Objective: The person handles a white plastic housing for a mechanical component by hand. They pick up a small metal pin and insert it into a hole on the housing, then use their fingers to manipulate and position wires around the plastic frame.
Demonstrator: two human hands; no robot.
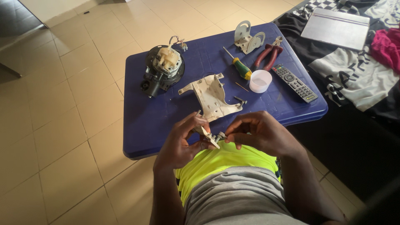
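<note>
My left hand [183, 139] and my right hand [258, 133] together hold a small pale plastic part [210, 136] with little metal pieces, just above my lap at the near edge of the blue table [146, 121]. The left fingers pinch its left end, the right fingers grip its right end. Just beyond the hands a cream plastic housing plate [212, 96] lies flat on the table. A black and cream fan motor [163, 68] with loose wires stands at the table's far left.
On the table's right part lie a green-handled screwdriver [239, 66], red-handled pliers [268, 54], a metal bracket [248, 38], a small white cup [260, 80], a black remote control [295, 82] and loose screws [239, 100]. A bed with cloths and a grey laptop [335, 27] stands right.
</note>
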